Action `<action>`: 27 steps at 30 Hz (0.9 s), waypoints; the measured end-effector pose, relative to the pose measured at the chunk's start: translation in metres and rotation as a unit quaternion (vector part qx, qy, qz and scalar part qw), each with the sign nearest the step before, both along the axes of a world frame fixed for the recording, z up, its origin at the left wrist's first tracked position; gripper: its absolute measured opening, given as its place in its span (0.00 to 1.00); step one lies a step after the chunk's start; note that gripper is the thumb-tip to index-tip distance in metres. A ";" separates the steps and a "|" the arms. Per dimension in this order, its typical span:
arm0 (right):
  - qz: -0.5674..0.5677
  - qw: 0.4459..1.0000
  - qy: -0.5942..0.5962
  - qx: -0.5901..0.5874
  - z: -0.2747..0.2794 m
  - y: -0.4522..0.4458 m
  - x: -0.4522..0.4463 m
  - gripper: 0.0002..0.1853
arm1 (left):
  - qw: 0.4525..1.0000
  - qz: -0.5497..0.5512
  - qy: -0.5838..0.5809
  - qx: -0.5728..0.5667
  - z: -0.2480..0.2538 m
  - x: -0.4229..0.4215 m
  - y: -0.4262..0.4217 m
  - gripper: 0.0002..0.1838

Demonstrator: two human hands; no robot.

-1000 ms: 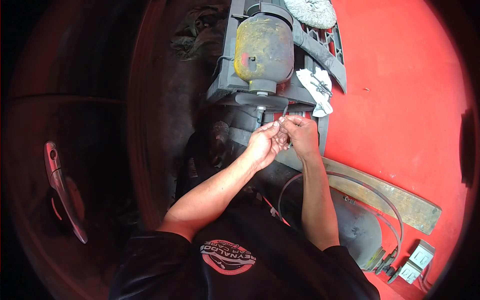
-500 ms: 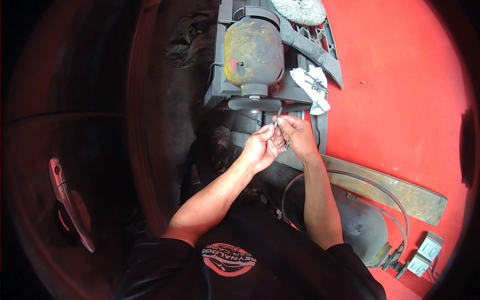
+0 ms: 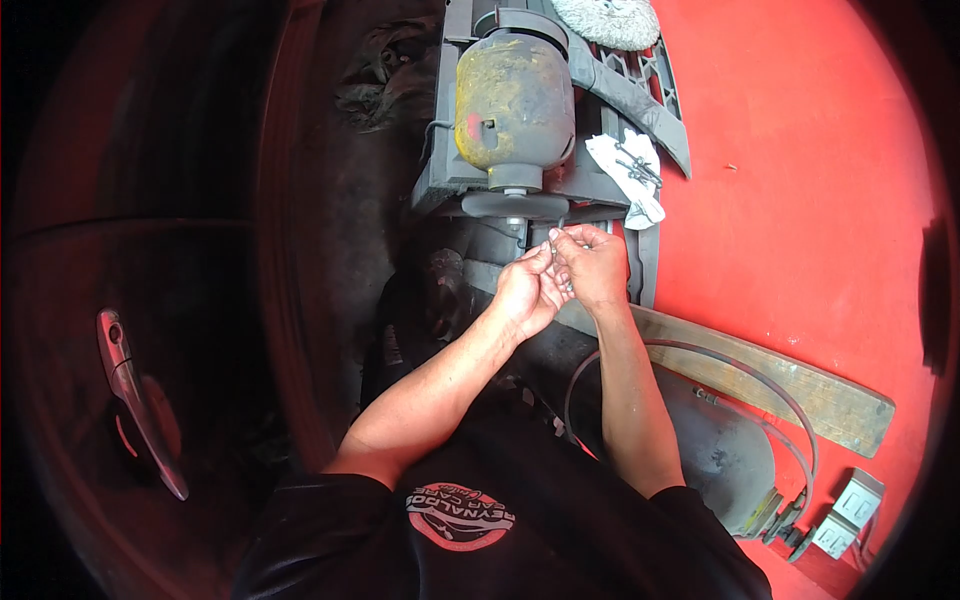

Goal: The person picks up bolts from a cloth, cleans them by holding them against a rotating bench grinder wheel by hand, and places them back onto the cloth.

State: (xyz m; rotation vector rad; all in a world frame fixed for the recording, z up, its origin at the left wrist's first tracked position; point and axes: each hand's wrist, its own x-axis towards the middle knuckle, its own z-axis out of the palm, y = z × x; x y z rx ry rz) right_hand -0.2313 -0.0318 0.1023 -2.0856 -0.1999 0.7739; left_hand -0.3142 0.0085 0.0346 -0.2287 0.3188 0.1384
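Observation:
Both my hands meet just below the wheel point(image 3: 515, 206) of a motor-driven grinder. My right hand point(image 3: 597, 270) pinches a thin dark bolt point(image 3: 562, 224) between thumb and fingers, its tip pointing up near the wheel's right edge. Whether the tip touches the wheel I cannot tell. My left hand point(image 3: 527, 290) is closed against the right, thumb and fingertips at the lower part of the bolt, most of which the fingers hide. Above the wheel lies the worn yellow-grey motor point(image 3: 515, 105). A white cloth point(image 3: 632, 180) bearing several dark bolts rests to the right.
A white fluffy pad point(image 3: 610, 20) and a grey slotted plastic part point(image 3: 630, 100) lie behind the motor. A wooden plank point(image 3: 770, 375), a hose point(image 3: 720, 355), a dark tank point(image 3: 720, 460) and an outlet box point(image 3: 850, 512) are at right. A car door handle point(image 3: 140, 405) is left.
The bolt's tip shows less above my fingers, and my right hand has tilted slightly inward over it. The whole view has shifted a little.

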 end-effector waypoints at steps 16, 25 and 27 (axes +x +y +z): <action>0.090 0.989 -0.018 0.116 0.016 -0.016 0.031 0.11 | 0.988 0.010 0.105 0.111 0.029 -0.010 0.009 0.13; 0.064 0.993 0.009 0.103 0.006 -0.003 0.044 0.10 | 0.974 0.017 0.119 0.193 0.028 -0.005 0.017 0.13; 0.057 0.992 0.015 0.113 0.000 -0.002 0.046 0.10 | 0.972 0.024 0.128 0.193 0.028 -0.002 0.019 0.13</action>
